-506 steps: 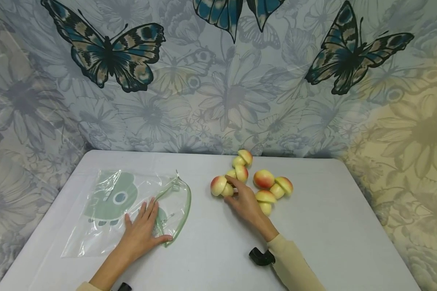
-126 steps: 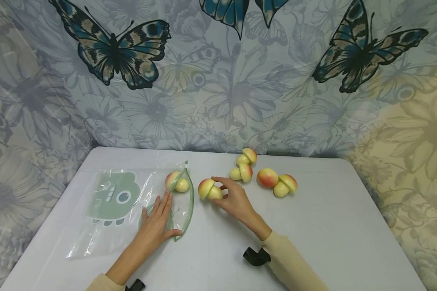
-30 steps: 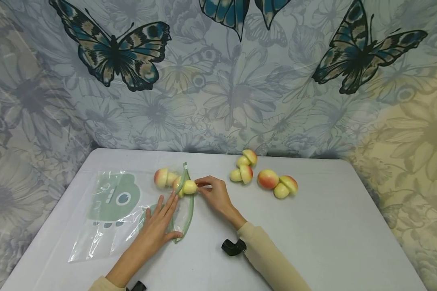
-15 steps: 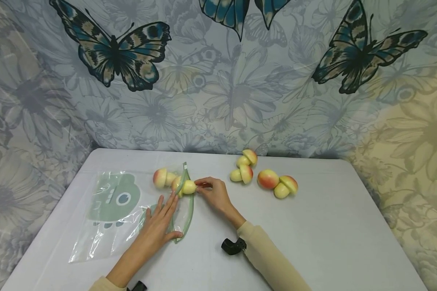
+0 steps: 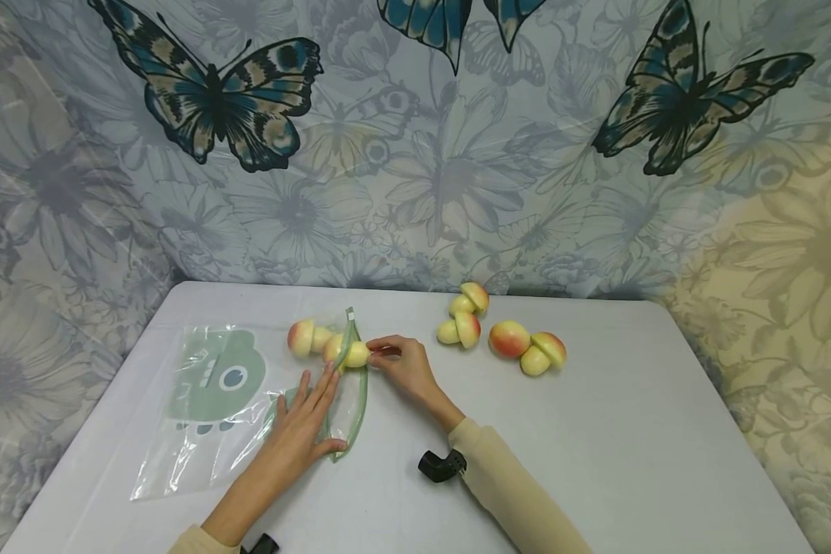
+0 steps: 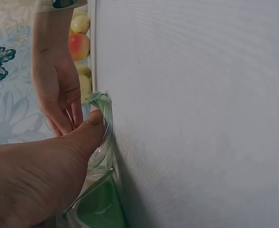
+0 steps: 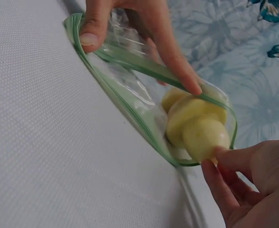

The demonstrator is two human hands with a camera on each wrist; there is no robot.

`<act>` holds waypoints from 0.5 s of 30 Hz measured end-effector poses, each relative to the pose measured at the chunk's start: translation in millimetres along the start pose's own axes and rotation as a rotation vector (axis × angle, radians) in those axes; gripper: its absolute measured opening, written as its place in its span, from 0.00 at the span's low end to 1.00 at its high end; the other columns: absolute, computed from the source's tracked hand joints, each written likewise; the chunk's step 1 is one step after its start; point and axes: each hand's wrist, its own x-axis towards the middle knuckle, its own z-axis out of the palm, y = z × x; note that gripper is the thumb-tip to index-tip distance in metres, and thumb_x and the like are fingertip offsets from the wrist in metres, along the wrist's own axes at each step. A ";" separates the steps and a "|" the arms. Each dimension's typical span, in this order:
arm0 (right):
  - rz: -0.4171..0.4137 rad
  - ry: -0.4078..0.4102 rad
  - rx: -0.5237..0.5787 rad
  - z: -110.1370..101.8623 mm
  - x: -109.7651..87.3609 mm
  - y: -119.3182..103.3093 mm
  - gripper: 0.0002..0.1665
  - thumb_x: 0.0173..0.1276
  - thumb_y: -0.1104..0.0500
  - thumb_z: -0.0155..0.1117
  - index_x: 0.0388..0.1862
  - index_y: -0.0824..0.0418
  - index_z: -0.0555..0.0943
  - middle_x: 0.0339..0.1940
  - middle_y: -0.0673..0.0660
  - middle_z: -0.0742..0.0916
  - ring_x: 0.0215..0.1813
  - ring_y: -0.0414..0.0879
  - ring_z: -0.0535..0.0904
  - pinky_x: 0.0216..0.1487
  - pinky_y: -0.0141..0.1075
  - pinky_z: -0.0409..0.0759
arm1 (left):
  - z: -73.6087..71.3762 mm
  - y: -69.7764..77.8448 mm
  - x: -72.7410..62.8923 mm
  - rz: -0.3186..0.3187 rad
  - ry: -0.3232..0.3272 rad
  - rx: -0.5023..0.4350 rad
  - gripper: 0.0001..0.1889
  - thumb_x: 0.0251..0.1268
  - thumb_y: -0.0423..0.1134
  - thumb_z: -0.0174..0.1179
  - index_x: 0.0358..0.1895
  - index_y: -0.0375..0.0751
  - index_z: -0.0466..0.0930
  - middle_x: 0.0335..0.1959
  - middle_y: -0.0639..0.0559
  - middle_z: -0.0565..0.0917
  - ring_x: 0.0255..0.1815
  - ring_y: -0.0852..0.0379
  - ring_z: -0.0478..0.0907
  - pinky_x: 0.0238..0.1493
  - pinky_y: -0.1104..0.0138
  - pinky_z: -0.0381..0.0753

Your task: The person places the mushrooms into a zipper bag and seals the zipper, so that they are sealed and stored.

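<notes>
A clear zip bag [image 5: 173, 454] with a green cartoon print lies on the table's left side, its green-edged mouth [image 7: 125, 108] spread apart. Inside it rests one toy mushroom [image 5: 301, 337], yellow with a reddish cap. A second toy mushroom [image 5: 355, 355] sits in the mouth, cap inside and stem toward the right. The right hand [image 5: 410, 373] pinches that stem's end with thumb and fingertips. Across the bag lies the left hand [image 5: 296, 435], fingers extended and spread. In the right wrist view its thumb [image 7: 89, 40] touches one rim and a finger the other.
Right of the bag, several more toy mushrooms [image 5: 468, 329] lie on the white table [image 5: 595, 431], one with its red cap [image 5: 508, 339] facing up. A patterned curtain [image 5: 415, 192] with butterflies hangs behind the table. Each wrist carries a black camera mount [image 5: 442, 465].
Since the earliest frame, one mushroom has entered the bag and a second has moved from the group into the mouth. Over the last second, the right hand edges it slightly left.
</notes>
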 end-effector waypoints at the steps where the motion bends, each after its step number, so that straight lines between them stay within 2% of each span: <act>1: 0.007 -0.001 0.006 0.2 0.3 -0.3 0.13 0.58 0.69 0.72 0.44 0.69 0.86 0.42 0.63 0.89 0.44 0.55 0.86 0.45 0.34 0.83 | 0.1 -0.2 0.2 0.002 0.000 0.002 0.57 0.43 0.53 0.74 0.77 0.38 0.52 0.80 0.46 0.49 0.75 0.30 0.48 0.57 0.24 0.55; 15: 0.043 -0.012 0.011 5.9 3.1 0.1 0.13 0.59 0.68 0.72 0.44 0.69 0.86 0.40 0.63 0.89 0.41 0.54 0.87 0.42 0.32 0.83 | 0.7 -0.8 0.0 0.025 -0.002 0.000 0.57 0.44 0.53 0.74 0.77 0.39 0.52 0.80 0.48 0.50 0.75 0.28 0.49 0.57 0.24 0.54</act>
